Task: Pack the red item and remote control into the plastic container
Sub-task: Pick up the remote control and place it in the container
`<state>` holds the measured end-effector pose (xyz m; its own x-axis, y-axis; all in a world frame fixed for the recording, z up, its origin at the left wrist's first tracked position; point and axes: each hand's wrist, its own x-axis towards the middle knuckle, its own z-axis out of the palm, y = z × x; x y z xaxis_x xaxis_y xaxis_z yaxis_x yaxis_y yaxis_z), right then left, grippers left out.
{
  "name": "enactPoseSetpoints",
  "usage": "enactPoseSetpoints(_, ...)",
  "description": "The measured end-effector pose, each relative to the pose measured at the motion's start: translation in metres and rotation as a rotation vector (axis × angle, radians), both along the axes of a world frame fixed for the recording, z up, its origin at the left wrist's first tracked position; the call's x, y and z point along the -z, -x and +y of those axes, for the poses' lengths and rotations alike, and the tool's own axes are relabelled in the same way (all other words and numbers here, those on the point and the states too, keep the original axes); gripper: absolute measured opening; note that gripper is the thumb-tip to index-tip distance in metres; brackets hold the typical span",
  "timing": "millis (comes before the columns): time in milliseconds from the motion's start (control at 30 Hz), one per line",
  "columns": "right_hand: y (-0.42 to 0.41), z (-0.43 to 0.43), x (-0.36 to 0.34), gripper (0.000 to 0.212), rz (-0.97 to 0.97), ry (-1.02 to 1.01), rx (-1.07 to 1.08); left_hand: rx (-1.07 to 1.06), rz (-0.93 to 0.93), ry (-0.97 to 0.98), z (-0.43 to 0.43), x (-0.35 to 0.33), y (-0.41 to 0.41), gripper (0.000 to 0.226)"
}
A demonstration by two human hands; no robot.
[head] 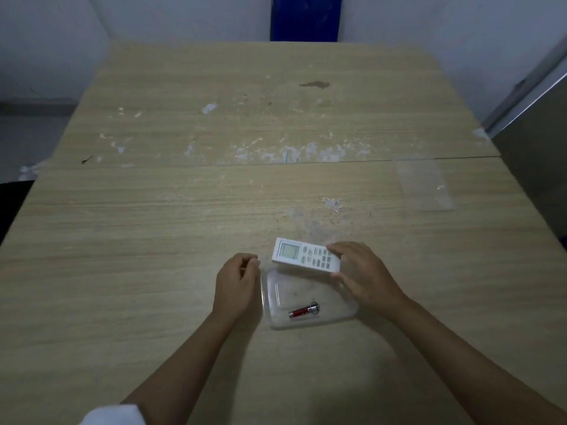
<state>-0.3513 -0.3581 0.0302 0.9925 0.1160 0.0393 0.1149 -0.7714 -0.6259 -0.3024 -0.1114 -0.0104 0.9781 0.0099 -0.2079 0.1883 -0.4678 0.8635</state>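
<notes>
Worn wooden surface [214,210] in a dim room

Pale walls [153,16] behind, a blue panel [305,18] at the far edge, a grey cabinet [540,154] to the right.

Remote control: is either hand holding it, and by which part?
Yes. The right hand grips the remote control by its button end, above the plastic container. The left hand holds nothing visible.

White remote control [306,258] in right hand [363,279] over plastic container [310,323]
</notes>
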Motion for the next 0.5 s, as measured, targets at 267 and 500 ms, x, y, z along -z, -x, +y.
enactPoseSetpoints(267, 0.023, -0.002, 0.018, 0.04, -0.03, 0.158, -0.151, 0.003, 0.066, 0.024, 0.004, -0.001, 0.009, 0.014)
enactPoseSetpoints(500, 0.022, 0.005, 0.023, 0.038, 0.009, 0.286, -0.159, 0.036, 0.049, -0.017, 0.002, -0.003, 0.008, 0.008)
